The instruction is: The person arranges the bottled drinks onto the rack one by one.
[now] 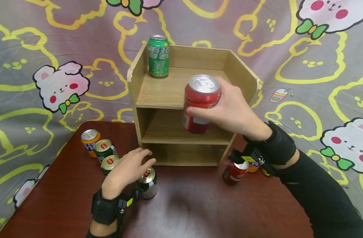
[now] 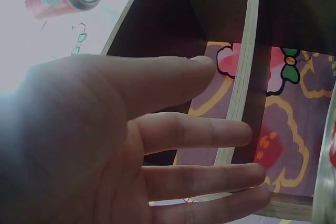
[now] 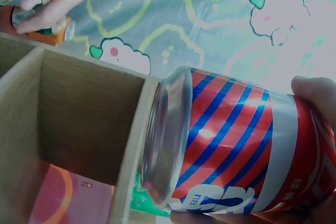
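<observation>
My right hand grips a red soda can in front of the wooden shelf's top and middle levels. In the right wrist view the can shows blue stripes and a silver band, its base toward the shelf. A green soda can stands upright at the left of the top shelf. My left hand hovers low on the left, fingers relaxed and spread, holding nothing. Beneath and beside it stand a silver can with a gold lid and a dark green can.
An orange can and another dark green can stand at the table's left. Right of the shelf are a red can, an orange can and a partly hidden can. A patterned cloth hangs behind.
</observation>
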Motion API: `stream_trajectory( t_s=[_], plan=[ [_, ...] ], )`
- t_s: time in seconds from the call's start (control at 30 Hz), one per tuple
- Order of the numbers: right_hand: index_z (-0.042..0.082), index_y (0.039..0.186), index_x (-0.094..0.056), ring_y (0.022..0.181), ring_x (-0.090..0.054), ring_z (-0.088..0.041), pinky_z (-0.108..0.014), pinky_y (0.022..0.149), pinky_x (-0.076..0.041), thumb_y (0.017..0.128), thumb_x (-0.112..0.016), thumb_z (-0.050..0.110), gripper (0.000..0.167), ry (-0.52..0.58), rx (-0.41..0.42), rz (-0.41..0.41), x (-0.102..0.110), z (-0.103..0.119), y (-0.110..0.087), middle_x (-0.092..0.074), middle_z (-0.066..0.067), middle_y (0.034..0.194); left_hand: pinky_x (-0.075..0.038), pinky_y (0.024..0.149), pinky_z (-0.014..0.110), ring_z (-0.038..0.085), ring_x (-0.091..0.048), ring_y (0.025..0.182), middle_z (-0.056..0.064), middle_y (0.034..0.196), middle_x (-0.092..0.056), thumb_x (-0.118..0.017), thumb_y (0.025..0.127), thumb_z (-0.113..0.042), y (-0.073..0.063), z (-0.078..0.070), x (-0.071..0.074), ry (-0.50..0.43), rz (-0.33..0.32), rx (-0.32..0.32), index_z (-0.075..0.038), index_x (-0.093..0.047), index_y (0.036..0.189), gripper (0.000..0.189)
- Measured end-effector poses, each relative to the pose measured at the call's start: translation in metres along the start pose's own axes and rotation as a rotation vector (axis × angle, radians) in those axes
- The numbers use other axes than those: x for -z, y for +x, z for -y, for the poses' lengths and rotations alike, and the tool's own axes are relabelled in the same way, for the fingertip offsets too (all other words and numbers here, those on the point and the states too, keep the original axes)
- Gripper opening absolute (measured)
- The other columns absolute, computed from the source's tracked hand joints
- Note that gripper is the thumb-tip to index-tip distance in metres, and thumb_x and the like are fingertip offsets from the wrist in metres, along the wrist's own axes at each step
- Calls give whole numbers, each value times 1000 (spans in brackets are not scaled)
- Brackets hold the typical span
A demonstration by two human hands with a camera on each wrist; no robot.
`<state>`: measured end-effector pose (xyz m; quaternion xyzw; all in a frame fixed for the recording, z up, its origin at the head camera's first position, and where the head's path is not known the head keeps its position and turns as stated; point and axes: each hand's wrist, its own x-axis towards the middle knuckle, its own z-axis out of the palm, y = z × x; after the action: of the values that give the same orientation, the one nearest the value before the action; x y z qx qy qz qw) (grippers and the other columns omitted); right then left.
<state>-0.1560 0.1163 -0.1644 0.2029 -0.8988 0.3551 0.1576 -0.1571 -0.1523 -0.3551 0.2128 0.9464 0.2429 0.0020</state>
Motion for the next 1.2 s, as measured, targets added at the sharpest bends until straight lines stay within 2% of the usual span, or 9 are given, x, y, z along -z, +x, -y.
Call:
stream_trajectory(
  t_s=[0.2, 0.37, 0.73, 0.9, 1.07, 1.2],
  plan=[
    [9, 126, -50, 100, -59, -16, -37, 86, -47, 72, -78, 45, 71, -19, -49, -2, 12, 10, 22, -62, -4, 113, -48, 79, 45, 28, -60, 100, 14, 117, -59, -56, 95, -34, -1, -3, 3, 2, 8, 4, -6, -62, 120, 38],
    [12, 127, -49, 99, -60, -12, -34, 85, -47, 72, -76, 52, 73, -41, -89, 14, 11, 9, 42, -62, 0, 113, -48, 80, 45, 28, -60, 100, 14, 117, -59, -56, 95, -34, -1, -2, 4, 10, -2, 6, -6, -62, 121, 38],
    [13, 125, -49, 94, -61, -13, -33, 80, -48, 71, -73, 58, 74, -59, -212, 7, 2, -11, 70, -63, 0, 110, -47, 83, 46, 29, -59, 104, 14, 116, -60, -57, 95, -33, -4, -4, 7, 10, -21, -24, -5, -62, 119, 37],
    [14, 127, -48, 95, -60, -14, -33, 78, -50, 71, -73, 58, 75, -28, -249, 21, 0, -23, 80, -61, 0, 112, -48, 83, 46, 29, -59, 104, 13, 116, -60, -57, 95, -35, -4, -3, 7, 14, -23, -20, -6, -62, 119, 38],
    [13, 133, -40, 102, -57, -16, -35, 79, -51, 73, -73, 55, 80, 33, -258, 60, 1, -29, 86, -57, -3, 119, -48, 83, 46, 29, -59, 105, 14, 117, -59, -57, 95, -36, -4, -2, 6, 11, -22, -13, -6, -62, 119, 39],
    [15, 143, -25, 109, -54, -19, -36, 85, -49, 76, -74, 48, 89, -16, -212, 87, 5, -26, 89, -51, -7, 127, -48, 83, 46, 29, -59, 105, 14, 118, -59, -57, 95, -35, -4, -1, 7, 9, -24, -13, -6, -62, 119, 38]
  ],
)
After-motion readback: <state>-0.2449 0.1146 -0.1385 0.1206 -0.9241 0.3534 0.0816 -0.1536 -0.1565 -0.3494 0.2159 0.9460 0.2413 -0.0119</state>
